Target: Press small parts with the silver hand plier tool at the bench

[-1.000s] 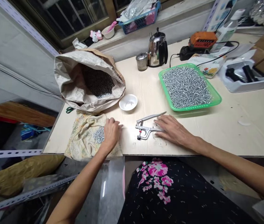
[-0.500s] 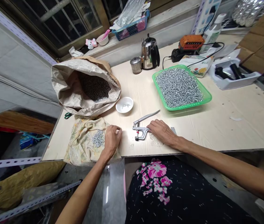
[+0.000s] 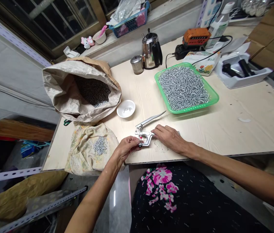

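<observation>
The silver hand-press pliers (image 3: 148,133) lie near the table's front edge, their upper handle raised at a slant. My right hand (image 3: 169,138) is closed over the lower handle, fingers curled round its end. My left hand (image 3: 128,146) is pinched at the plier jaws, beside the small red part; whatever sits between the fingertips is too small to make out. Left of it, a small heap of silver metal pins (image 3: 100,145) rests on a crumpled floral cloth (image 3: 78,155). Behind the pliers stands a white bowl (image 3: 126,112) with a few pins.
A green tray (image 3: 187,110) heaped with silver pins stands at the right. An open sack (image 3: 54,87) of dark small parts leans at the left. Farther back are a steel kettle (image 3: 148,53), a lidded metal pot (image 3: 137,65) and a white tray (image 3: 246,83) with black items.
My left hand has moved right, from beside the pin heap on the cloth to the plier jaws. My right hand stays on the handle. The view has shifted slightly.
</observation>
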`<state>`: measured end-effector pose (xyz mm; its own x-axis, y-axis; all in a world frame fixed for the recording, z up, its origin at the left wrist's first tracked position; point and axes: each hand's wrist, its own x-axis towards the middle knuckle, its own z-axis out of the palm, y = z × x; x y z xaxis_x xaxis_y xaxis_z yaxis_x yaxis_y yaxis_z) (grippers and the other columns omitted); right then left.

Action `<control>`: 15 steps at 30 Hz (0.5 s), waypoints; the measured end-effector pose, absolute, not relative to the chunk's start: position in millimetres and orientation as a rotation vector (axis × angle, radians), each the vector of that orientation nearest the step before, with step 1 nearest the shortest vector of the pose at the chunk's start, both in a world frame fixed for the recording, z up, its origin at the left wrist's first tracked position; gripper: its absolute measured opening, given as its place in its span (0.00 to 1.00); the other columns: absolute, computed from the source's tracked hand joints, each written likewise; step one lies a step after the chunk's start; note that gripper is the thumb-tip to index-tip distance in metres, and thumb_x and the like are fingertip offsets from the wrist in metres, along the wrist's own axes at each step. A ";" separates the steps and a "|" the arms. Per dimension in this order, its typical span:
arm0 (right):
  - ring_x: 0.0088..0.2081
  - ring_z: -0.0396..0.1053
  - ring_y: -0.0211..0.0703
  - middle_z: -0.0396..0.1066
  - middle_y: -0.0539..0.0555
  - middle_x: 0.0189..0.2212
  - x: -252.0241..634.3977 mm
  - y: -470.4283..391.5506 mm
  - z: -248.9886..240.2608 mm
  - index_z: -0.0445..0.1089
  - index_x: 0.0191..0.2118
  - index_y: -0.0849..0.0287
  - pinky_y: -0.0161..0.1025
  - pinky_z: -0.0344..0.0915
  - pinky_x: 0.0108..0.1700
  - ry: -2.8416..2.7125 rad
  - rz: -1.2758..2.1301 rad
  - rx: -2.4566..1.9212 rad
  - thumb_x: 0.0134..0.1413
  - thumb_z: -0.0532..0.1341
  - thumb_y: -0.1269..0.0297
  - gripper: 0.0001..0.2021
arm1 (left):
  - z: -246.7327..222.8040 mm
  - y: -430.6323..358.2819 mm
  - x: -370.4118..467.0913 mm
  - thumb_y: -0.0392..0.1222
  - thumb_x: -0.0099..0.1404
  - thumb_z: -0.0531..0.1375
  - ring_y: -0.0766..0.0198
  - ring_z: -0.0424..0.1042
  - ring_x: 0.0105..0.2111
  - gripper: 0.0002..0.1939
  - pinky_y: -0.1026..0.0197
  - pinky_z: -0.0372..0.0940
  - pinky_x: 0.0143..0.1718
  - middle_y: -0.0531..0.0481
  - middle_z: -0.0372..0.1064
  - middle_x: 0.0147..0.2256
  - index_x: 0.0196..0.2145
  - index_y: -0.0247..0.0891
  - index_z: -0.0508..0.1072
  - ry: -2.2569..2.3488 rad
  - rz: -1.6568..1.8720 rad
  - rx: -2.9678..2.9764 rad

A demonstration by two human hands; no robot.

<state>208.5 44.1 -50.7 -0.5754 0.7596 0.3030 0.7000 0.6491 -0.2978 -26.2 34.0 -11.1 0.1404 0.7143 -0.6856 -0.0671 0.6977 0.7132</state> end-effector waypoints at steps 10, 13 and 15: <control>0.33 0.62 0.42 0.66 0.54 0.33 211.3 48.8 -55.6 0.70 0.41 0.61 0.40 0.55 0.36 -2.449 0.112 -0.995 0.69 0.51 0.67 0.11 | -15.1 35.4 -17.9 0.42 0.38 0.75 0.69 0.70 0.23 0.20 0.66 0.63 0.29 0.51 0.72 0.22 0.22 0.34 0.69 1.429 0.749 0.892; 0.33 0.62 0.42 0.67 0.54 0.33 209.8 45.7 -54.5 0.70 0.41 0.61 0.41 0.55 0.35 -2.418 0.073 -0.966 0.68 0.51 0.68 0.10 | -9.7 32.9 -19.4 0.43 0.39 0.75 0.70 0.68 0.23 0.19 0.68 0.61 0.27 0.52 0.71 0.21 0.22 0.33 0.69 1.473 0.757 0.956; 0.32 0.62 0.42 0.68 0.54 0.33 207.7 43.3 -54.1 0.70 0.41 0.61 0.41 0.55 0.34 -2.371 0.065 -0.984 0.68 0.50 0.68 0.11 | -6.8 32.2 -20.4 0.44 0.38 0.75 0.69 0.69 0.23 0.21 0.66 0.63 0.28 0.51 0.72 0.22 0.22 0.33 0.69 1.435 0.763 0.810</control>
